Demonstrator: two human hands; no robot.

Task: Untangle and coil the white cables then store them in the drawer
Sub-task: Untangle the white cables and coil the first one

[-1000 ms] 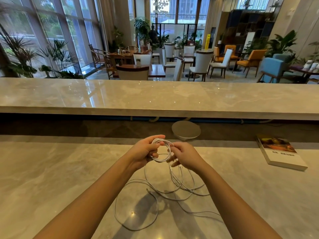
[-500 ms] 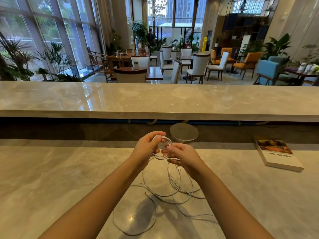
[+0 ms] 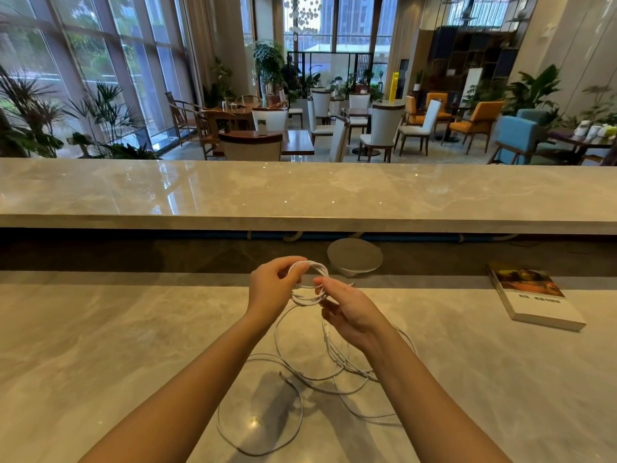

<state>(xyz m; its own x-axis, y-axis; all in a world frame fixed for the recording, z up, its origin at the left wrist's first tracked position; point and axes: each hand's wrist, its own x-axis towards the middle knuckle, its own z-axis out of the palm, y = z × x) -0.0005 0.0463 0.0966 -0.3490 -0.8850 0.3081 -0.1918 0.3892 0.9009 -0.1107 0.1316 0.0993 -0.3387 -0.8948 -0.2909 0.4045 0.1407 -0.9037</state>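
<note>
A small coil of white cable [image 3: 312, 282] is held up above the marble counter [image 3: 100, 345]. My left hand [image 3: 272, 289] pinches the coil's left side between thumb and fingers. My right hand [image 3: 350, 312] is just right of the coil, palm turned up, its fingertips touching the coil's right edge where a strand runs down. Loose white cable [image 3: 300, 385] trails from the coil and lies in tangled loops on the counter between my forearms. No drawer is in view.
A book [image 3: 534, 295] lies on the counter at the right. A round grey dish [image 3: 354, 255] sits behind my hands under the raised marble ledge [image 3: 300, 192]. Beyond the ledge is a lounge with chairs, tables and plants.
Another turn of cable has gone onto the coil, which looks thicker. My right hand has loosened from the coil, turned palm up and moved slightly right and down.
</note>
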